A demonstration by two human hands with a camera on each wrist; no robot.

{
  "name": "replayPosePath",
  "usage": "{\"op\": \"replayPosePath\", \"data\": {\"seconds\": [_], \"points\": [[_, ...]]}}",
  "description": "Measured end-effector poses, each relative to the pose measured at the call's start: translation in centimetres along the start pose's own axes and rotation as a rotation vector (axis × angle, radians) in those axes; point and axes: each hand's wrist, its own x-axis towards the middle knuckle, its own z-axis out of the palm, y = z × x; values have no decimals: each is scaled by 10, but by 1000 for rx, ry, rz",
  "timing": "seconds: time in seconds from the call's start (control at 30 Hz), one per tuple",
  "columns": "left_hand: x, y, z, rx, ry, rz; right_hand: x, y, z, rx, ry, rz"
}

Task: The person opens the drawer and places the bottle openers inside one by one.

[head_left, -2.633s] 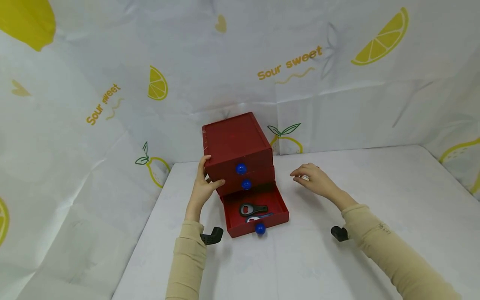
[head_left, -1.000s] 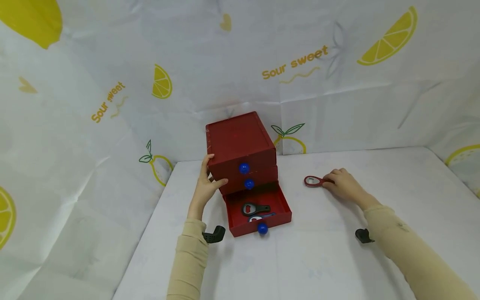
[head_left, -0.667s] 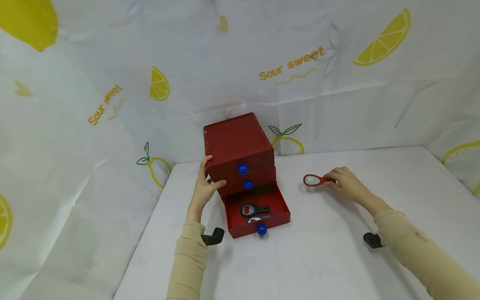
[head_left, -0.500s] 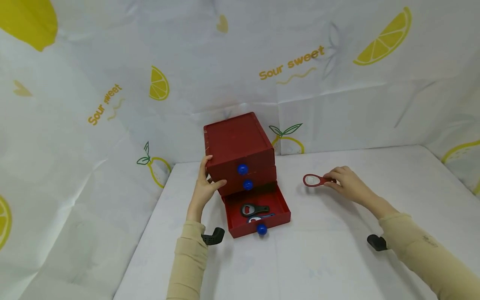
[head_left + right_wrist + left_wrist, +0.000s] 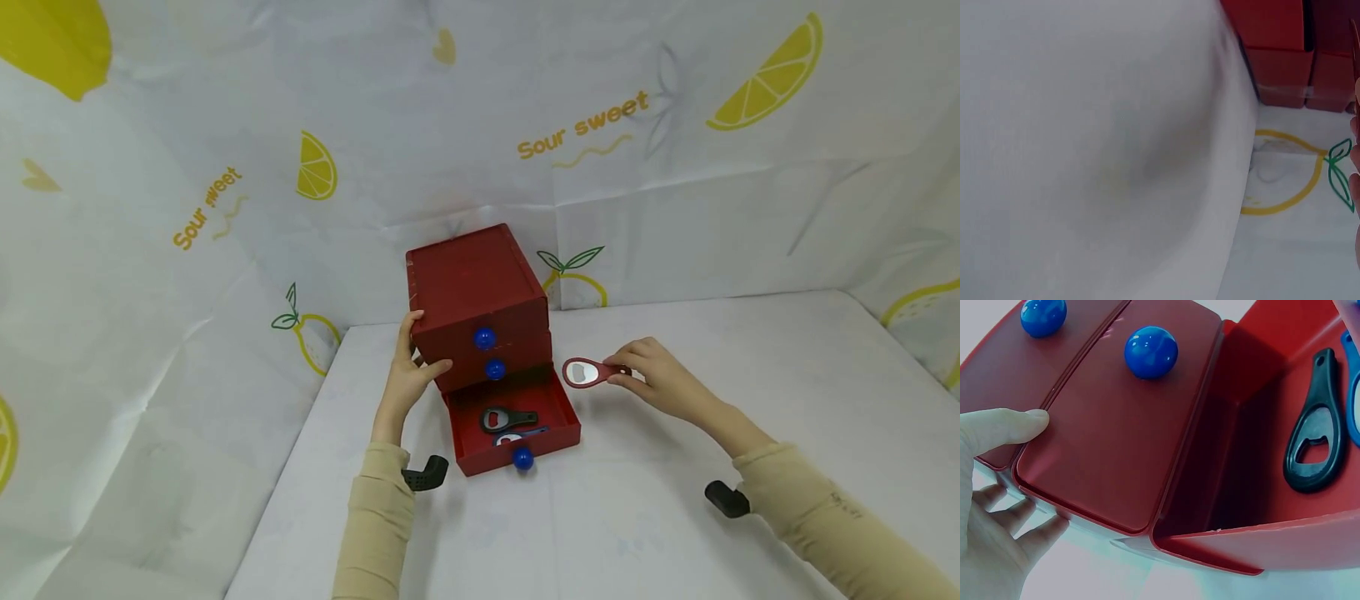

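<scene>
A small red drawer cabinet [image 5: 476, 275] with blue knobs stands near the back wall, its bottom drawer [image 5: 480, 460] pulled out. My left hand [image 5: 405, 383] holds the cabinet's left front corner, thumb [image 5: 1019, 425] on the drawer fronts and fingers along the side. Inside the open drawer lie a black bottle opener [image 5: 1321, 384] and a blue bottle opener [image 5: 534, 432], partly hidden by the front wall. To the right of the drawer, my right hand [image 5: 663, 383] pinches a red bottle opener [image 5: 600, 371] by its handle, raised above the table, its round head pointing left.
The white tabletop [image 5: 622, 517] runs up to a white backdrop [image 5: 420, 125] with lemon prints right behind the cabinet. Black wrist mounts jut from both sleeves, the left mount [image 5: 426, 473] close to the drawer's front left corner.
My right hand first reached right to the red bottle opener, lifted it off the table, and has now carried it left to beside the drawer. The left hand has stayed on the cabinet.
</scene>
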Motion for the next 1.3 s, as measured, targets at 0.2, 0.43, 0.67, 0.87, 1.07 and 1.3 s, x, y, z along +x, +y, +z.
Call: {"op": "replayPosePath", "data": {"seconds": [0.2, 0.43, 0.67, 0.87, 1.07, 1.3], "points": [[0, 0, 0, 9, 8, 5, 12, -23, 12, 49, -59, -38], [-1, -1, 0, 11, 10, -1, 24, -43, 33, 48, -157, -21], [-2, 0, 0, 8, 18, 4, 37, -58, 56, 22, -199, -1], [-1, 0, 1, 29, 13, -7, 44, -67, 70, -12, -273, 65], [-1, 0, 0, 22, 15, -6, 51, -70, 80, -11, -391, 142], [0, 0, 1, 18, 12, -8, 57, -70, 89, -47, -471, 214]]}}
